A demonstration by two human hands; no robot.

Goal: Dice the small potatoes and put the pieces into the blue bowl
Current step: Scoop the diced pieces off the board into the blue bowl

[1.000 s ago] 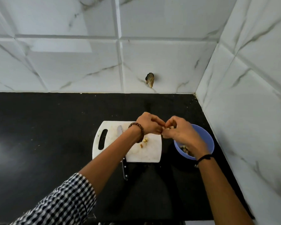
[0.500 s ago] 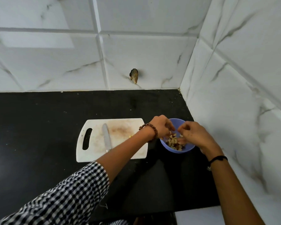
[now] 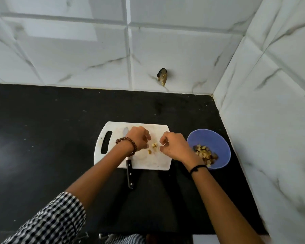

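Note:
A few diced potato pieces [image 3: 153,146] lie on the white cutting board [image 3: 155,162]. My left hand [image 3: 139,139] hovers just left of them with its fingers curled down toward the board. From the right, my right hand [image 3: 173,147] reaches in with curled fingers, its fingertips right beside the pieces. I see no piece held in either hand. The blue bowl [image 3: 218,138] stands to the right of the board and holds several diced pieces [image 3: 205,153]. A black-handled knife [image 3: 129,175] lies on the board's left part, partly under my left wrist.
The board and bowl sit on a black counter [image 3: 42,138] in a corner. White marble-look tiled walls rise behind and to the right [image 3: 271,120]. A small dark object [image 3: 162,76] sticks out of the back wall.
Both hands were over the blue bowl half a second ago. They have moved left, back over the cutting board, to the remaining pieces. The view has shifted as well.

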